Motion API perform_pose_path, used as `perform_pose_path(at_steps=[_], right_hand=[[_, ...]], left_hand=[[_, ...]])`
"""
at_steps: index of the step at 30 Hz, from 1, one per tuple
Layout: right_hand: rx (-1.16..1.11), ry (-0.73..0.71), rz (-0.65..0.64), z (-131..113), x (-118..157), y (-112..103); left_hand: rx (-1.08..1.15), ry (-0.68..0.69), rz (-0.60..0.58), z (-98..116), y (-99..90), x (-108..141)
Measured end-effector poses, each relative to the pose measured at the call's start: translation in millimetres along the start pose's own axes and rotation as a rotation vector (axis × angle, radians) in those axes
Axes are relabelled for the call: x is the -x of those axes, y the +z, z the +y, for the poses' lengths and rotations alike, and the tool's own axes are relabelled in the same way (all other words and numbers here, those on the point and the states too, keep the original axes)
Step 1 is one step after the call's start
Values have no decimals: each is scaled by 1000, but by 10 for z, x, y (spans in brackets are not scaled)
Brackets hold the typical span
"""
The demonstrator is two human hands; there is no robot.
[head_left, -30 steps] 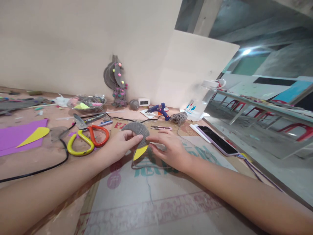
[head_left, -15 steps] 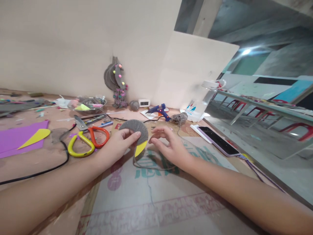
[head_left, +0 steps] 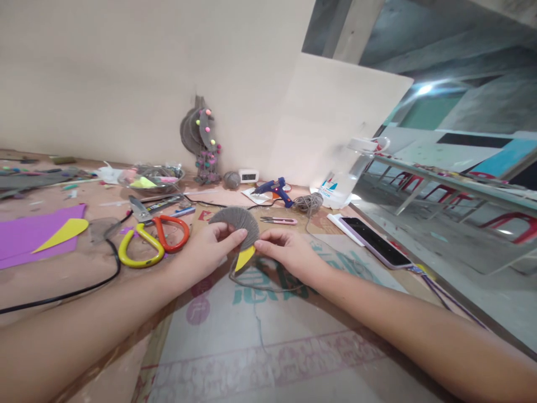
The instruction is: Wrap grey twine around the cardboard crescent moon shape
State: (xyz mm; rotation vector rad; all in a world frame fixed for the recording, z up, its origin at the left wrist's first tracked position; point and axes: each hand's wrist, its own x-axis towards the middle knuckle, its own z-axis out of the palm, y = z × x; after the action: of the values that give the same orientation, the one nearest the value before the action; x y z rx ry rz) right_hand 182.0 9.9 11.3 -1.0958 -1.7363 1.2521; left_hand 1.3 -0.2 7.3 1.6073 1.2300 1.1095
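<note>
Pinching the yarn-wrapped crescent (head_left: 241,218) between thumb and fingers, the left hand (head_left: 220,240) held it above the printed sheet (head_left: 235,347); in the head view, the right hand's (head_left: 287,249) fingertips pressed together, apparently touching its yellow edge.

Yarn-wrapped crescent (head_left: 240,219), grey, curved; yellow tip bare, pointing down.

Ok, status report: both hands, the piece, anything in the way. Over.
Left hand pinching grey yarn-wrapped crescent. Right hand at its edge, beside yellow end. Loose strand loops below; scissors lie close to left wrist.
</note>
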Motion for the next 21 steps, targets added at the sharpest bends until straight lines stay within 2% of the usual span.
perform_pose_path(at_steps=[4,11,17,21], right_hand=[[-1,-16,-19,-7,-1,-3],[261,-161,10,-9,-14,-53],[92,-83,31,42,-67,-83],[-98,-132,213,70,-122,-156]], left_hand=[[38,-23,-18,-9,3,9],[104,-22,37,-55,1,-20],[198,-122,61,1,-3,-7],[275,-130,-20,-25,-19,-18]])
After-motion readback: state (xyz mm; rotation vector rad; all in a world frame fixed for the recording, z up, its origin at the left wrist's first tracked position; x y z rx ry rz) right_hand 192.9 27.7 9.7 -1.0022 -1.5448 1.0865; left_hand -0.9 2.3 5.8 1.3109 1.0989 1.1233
